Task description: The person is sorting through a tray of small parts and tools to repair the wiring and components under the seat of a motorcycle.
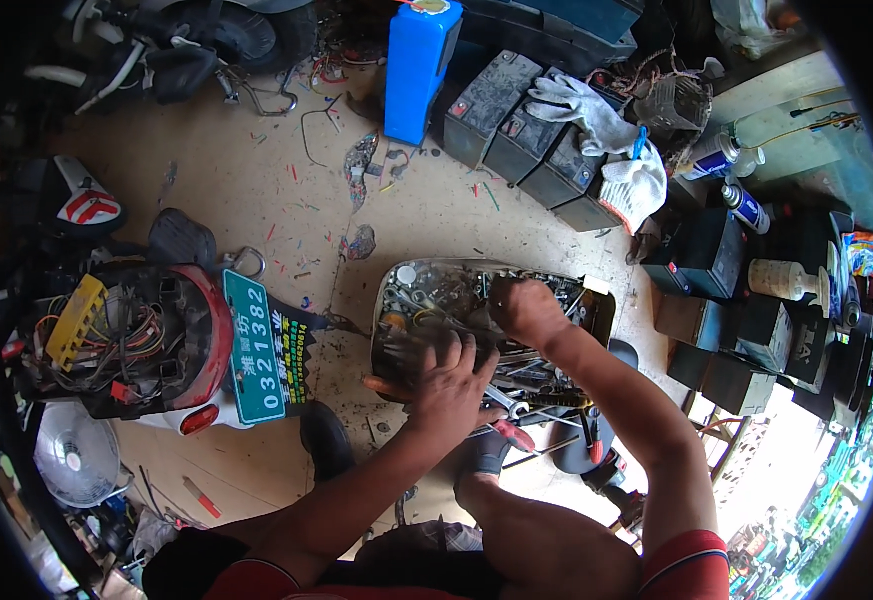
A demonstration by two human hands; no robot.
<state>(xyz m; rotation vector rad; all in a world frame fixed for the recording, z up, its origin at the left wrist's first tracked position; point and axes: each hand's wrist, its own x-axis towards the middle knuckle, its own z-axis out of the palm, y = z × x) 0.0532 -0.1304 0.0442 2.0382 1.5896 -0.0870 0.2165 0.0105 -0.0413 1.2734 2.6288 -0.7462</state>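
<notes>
A rectangular metal box (606, 290) of loose tools and small hardware stands on the floor before me. Over its left half my left hand (446, 380) lies palm down with fingers apart, their tips dark and slightly blurred. My right hand (530, 318) is inside the box near its middle, fingers curled in and pointing down; whatever they grip is hidden. Beside the left hand, at the near edge, are a wrench (506, 402) and a screwdriver with a red handle (515, 436). Below the right wrist several long tools lie across the box.
On the left stands an open scooter tail with wiring (126, 330) and a green plate (254, 345). A blue battery pack (421, 75) stands ahead, near dark batteries (496, 100) with work gloves (586, 110) on top. Spray cans (746, 207) and more batteries are right. A fan (74, 455) sits lower left.
</notes>
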